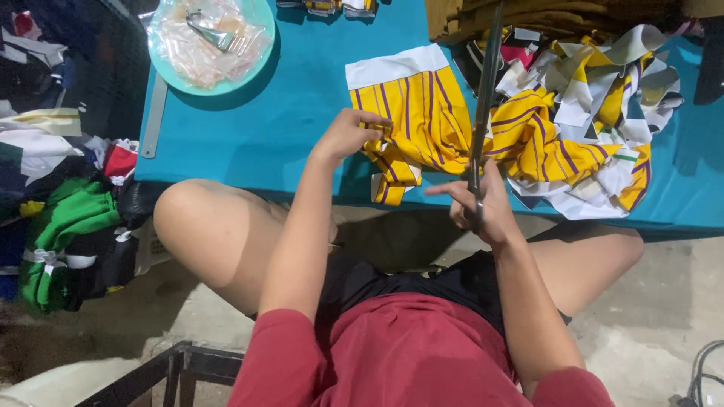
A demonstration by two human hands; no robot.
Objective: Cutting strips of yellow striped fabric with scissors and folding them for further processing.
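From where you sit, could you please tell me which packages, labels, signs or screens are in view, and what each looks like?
Clear plastic bags: crumpled, heaped in the round pale-green basin at the table's far-left corner, a metal clip on top.
Small packets: a row at the table's far edge, cut off by the frame, yellow and white; kind unclear.
No signs or screens in view.

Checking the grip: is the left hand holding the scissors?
No, the scissors are in the right hand; the left hand grips the striped cloth.
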